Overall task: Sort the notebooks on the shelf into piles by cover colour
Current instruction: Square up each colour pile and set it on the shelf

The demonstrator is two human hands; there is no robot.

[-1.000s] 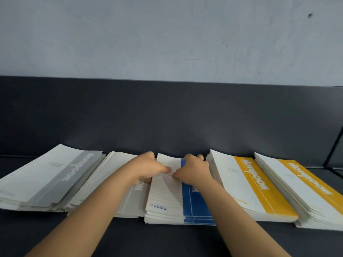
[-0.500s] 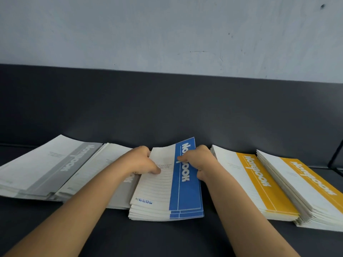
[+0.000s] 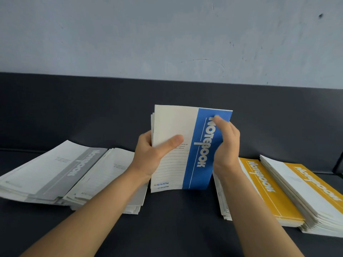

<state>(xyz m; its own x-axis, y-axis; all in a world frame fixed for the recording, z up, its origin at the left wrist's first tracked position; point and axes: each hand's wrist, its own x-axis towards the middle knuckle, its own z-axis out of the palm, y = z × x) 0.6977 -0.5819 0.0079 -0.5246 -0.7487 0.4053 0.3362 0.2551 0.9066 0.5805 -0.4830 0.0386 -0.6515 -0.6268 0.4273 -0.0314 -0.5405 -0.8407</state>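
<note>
Blue notebooks (image 3: 196,138) stand upright as a thin stack between your hands, front cover facing you, over the dark shelf (image 3: 176,219); whether the stack's lower edge touches the shelf cannot be told. Your left hand (image 3: 150,154) grips the stack's left edge, thumb laid across the white part of the cover. Your right hand (image 3: 227,143) clasps its right edge, thumb on the blue band. Left of the stack lies the near grey pile (image 3: 105,179), then the far grey pile (image 3: 55,173). Right of the stack lies the near yellow pile (image 3: 259,188), then the far yellow pile (image 3: 306,191).
</note>
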